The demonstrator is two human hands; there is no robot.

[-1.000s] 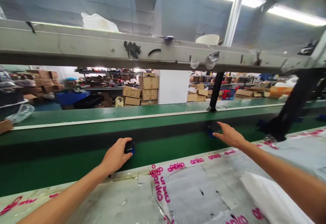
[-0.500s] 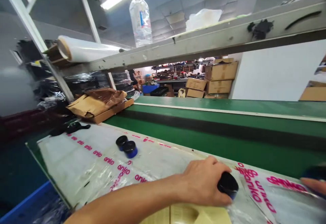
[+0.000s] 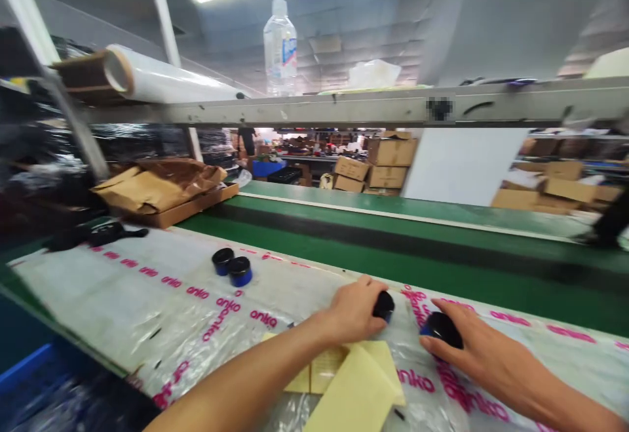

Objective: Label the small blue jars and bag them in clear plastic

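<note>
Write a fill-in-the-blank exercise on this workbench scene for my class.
1. The left hand and right hand each hold a jar with a ____ lid.
2. Beyond the hands, ____ other jars stand together on the plastic sheet.
3. The sheet's printed lettering is ____.
4. Behind the sheet runs a ____ conveyor belt.

Missing words: black; two; pink; green.

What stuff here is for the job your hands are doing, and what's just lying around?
Seems part of the job: left hand on a black-lidded blue jar; right hand on another jar; two more jars; yellow sheets.
Just lying about: water bottle; plastic film roll; cardboard tray.
</note>
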